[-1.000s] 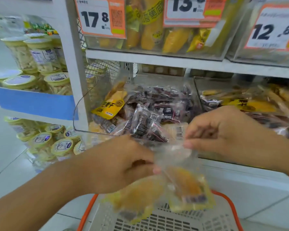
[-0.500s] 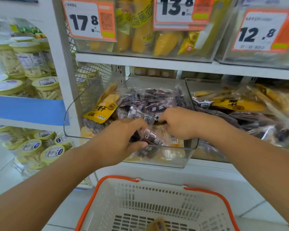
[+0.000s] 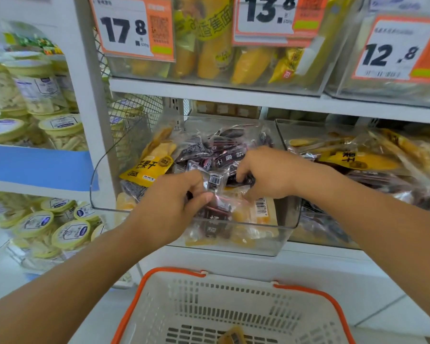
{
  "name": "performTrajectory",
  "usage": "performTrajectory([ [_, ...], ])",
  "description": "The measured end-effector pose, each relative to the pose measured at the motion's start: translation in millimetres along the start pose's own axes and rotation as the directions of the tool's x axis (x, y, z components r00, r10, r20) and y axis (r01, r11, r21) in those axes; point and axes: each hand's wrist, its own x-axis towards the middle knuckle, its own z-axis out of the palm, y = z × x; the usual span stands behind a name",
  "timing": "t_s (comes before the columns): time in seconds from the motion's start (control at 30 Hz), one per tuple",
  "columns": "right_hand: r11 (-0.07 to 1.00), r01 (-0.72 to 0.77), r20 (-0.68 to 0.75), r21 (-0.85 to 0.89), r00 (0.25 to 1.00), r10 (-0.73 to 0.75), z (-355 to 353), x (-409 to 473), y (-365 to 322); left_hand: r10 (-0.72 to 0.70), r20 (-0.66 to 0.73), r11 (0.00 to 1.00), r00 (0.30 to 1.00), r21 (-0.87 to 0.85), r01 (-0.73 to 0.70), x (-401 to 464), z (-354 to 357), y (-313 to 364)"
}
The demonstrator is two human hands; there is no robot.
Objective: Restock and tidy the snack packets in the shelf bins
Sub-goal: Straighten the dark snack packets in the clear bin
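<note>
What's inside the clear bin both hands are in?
The clear bin holds mostly dark purple packets, a yellow packet at its left, more yellow ones along the front. Left hand and right hand cover the middle; lower layers are hidden.

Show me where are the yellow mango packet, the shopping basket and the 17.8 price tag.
yellow mango packet (image 3: 148,167): head view, on its yellow label.
shopping basket (image 3: 159,275): head view, on its orange rim.
17.8 price tag (image 3: 124,28): head view, on the white part with digits.

Three orange price tags on the upper bins read 17.8 (image 3: 132,28), 13.8 (image 3: 273,18) and 12.8 (image 3: 392,50).
</note>
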Motion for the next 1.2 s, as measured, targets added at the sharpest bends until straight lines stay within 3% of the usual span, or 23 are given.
performTrajectory([
  [0.2, 0.984, -0.094, -0.046, -0.152, 0.995, 0.088, 2.7, -12.6, -9.3, -0.005, -0.099, 0.988, 0.995, 0.152, 0.02, 0.3, -25.9, -33.9],
  [0.37, 0.929, -0.199, 0.083, -0.313, 0.968, 0.235, 5.0, -21.3, -28.0, -0.039, -0.198, 0.971, 0.979, 0.223, 0.084, 1.4, -20.3, -35.4],
  [0.47, 0.954, -0.231, 0.217, -0.191, 0.938, 0.271, -0.2, -17.7, -29.1, -0.071, -0.187, 0.976, 0.98, 0.191, 0.108, 1.3, -20.5, -36.4],
  [0.57, 0.959, -0.278, 0.352, 0.053, 0.904, 0.243, -5.6, -16.5, -22.7, -0.112, -0.182, 0.977, 0.977, 0.158, 0.141, -1.9, -21.3, -32.1],
  [0.63, 0.919, -0.326, 0.36, 0.22, 0.903, 0.235, -6.6, -18.5, -20.9, -0.116, -0.177, 0.975, 0.977, 0.169, 0.146, -3.4, -21.5, -28.4],
  [0.8, 0.904, -0.37, 0.307, 0.213, 0.904, 0.297, 8.6, -19.0, -27.1, -0.119, -0.168, 0.968, 0.979, 0.2, 0.152, -5.0, -20.3, -26.4],
  [0.9, 0.856, -0.403, 0.253, 0.324, 0.909, 0.333, 10.5, -17.8, -26.6, -0.108, -0.177, 0.965, 0.978, 0.217, 0.146, -5.0, -19.3, -25.0],
  [1.2, 0.858, -0.346, 0.019, 0.381, 0.93, 0.366, 14.1, -21.2, -27.3, -0.089, -0.196, 0.964, 0.977, 0.229, 0.133, -8.6, -16.1, -21.7],
])
